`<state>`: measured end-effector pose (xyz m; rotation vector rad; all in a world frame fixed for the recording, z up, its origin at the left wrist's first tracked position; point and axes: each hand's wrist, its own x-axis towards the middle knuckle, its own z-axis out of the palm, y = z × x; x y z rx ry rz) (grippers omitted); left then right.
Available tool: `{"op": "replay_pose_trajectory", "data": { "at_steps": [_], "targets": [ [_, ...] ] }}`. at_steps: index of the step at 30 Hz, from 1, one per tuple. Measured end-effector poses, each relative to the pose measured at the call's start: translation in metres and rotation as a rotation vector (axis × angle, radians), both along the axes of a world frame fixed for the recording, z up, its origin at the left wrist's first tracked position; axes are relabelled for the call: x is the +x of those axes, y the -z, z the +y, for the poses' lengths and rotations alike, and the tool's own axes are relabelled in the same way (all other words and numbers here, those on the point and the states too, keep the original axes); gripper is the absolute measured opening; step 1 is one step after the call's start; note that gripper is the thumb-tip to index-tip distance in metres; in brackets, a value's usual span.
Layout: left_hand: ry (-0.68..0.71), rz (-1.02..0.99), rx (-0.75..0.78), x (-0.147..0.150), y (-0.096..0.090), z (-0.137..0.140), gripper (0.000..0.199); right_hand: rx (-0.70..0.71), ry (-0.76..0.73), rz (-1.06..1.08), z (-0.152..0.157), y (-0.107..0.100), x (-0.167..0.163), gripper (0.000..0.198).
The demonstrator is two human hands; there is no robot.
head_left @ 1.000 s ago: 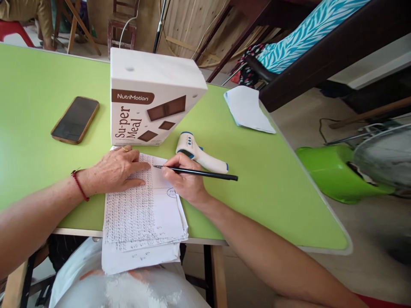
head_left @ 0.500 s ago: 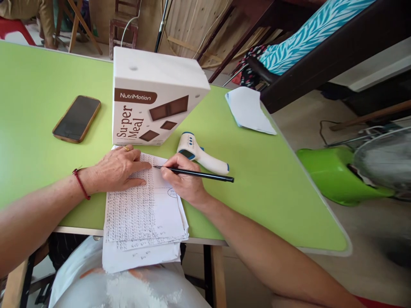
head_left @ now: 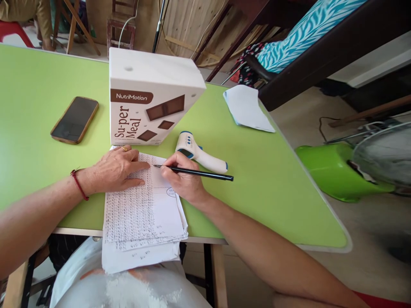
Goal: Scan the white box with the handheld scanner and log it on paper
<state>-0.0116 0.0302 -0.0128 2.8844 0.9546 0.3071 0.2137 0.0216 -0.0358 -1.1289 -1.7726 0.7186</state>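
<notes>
My right hand (head_left: 184,179) grips a slim black pen (head_left: 205,173), its tip at the upper part of a stack of paper sheets (head_left: 144,214). Rows of small handwriting cover the left of the top sheet, and a blue oval stamp sits at its right. Flat on the sheets' upper left lies my left hand (head_left: 117,171), fingers stretched out and thumb apart. It wears a ring and a red cord bracelet. The stack overhangs the table's near edge. Just beyond my right hand rests a white and blue infrared thermometer (head_left: 201,154).
A white and brown "Su-per Meal" box (head_left: 147,98) stands behind the papers on the green table (head_left: 266,196). To its left lies a phone (head_left: 75,119); folded white paper (head_left: 247,107) is at the right. A green bin (head_left: 334,171) stands on the floor. Part of a person (head_left: 35,17) shows far left.
The view has shifted slightly. Both hands keep almost the same places, with the pen tip still at the top sheet.
</notes>
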Motion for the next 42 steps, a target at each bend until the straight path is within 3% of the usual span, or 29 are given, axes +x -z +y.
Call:
{"op": "replay_pose_trajectory", "data": {
  "at_steps": [7,42],
  "targets": [
    [0.001,-0.008,-0.005,-0.0005,0.0005,0.0,0.041,-0.005,-0.063,-0.008,0.0005,0.0001,0.0015,0.013],
    [0.003,0.002,-0.011,-0.0012,-0.0004,0.0001,0.042,-0.003,0.012,-0.018,0.0,0.0011,0.0019,0.013]
  ]
}}
